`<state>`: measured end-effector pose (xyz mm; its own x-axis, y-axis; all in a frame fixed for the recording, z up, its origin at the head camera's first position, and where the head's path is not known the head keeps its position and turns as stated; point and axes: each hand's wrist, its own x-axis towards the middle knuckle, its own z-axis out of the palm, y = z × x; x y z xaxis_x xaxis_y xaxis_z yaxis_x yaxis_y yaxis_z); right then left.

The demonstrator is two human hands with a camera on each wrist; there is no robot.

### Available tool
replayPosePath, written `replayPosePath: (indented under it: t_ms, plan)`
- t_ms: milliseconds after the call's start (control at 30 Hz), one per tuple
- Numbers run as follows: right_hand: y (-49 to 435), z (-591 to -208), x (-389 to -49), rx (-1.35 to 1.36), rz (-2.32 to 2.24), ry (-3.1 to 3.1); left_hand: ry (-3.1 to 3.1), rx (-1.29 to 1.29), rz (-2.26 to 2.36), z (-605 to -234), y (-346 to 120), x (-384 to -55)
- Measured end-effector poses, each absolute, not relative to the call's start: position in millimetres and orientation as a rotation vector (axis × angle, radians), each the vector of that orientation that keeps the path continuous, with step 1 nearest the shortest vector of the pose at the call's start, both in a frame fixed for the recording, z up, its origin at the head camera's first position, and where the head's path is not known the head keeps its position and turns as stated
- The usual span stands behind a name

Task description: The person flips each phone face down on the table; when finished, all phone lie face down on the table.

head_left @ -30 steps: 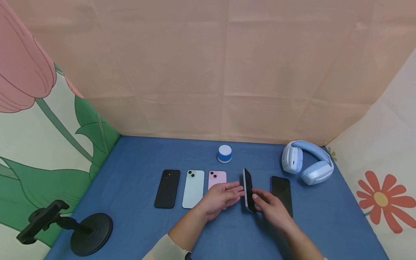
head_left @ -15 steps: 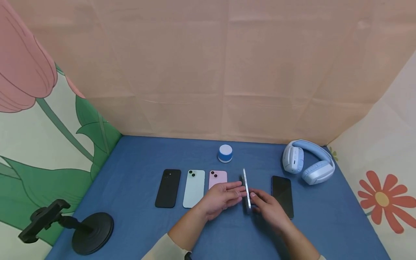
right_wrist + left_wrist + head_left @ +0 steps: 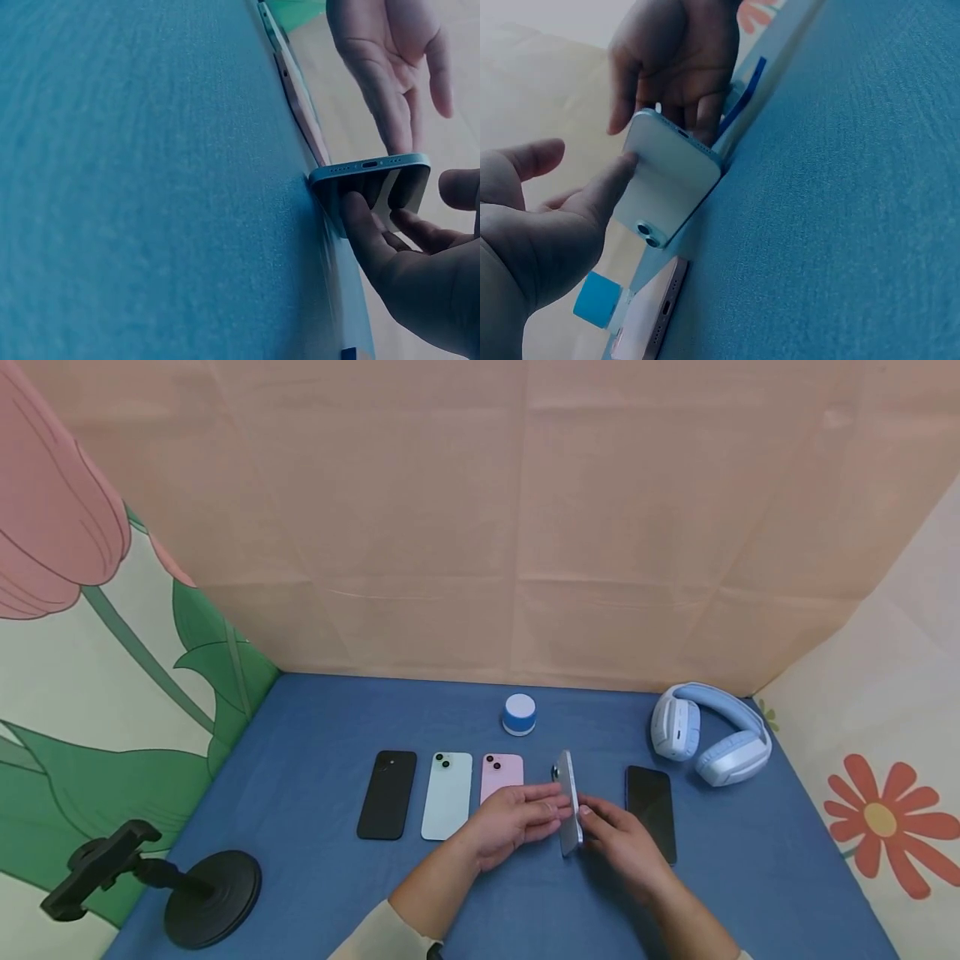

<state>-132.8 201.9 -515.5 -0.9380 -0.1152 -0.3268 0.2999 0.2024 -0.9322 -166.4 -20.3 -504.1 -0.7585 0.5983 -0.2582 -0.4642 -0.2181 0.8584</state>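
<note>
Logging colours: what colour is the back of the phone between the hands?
The phone back looks whitish; best in the tinted left wrist view.

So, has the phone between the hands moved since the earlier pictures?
Yes, the silver-edged phone has tipped: its upper edge sits further right, toward the unmoved flat dark phone.

Glossy phone screen (its rim smooth, metallic-looking); matt, woven-looking cloth.

The phone has a pale back with two round cameras and a dark, shiny screen. It is tipped up sideways, leaning a bit, its back facing the left hand, its screen facing the right hand. The camera end points away from the person.
</note>
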Motion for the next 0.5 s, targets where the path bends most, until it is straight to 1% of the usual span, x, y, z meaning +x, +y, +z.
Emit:
replayPosePath:
  t_ms: [500]
  plan:
    - [212.1,-512.3,-131.0,0.235,-1.718,2.271,1.448,0.139,1.980,-508.6,-21.7,-164.9]
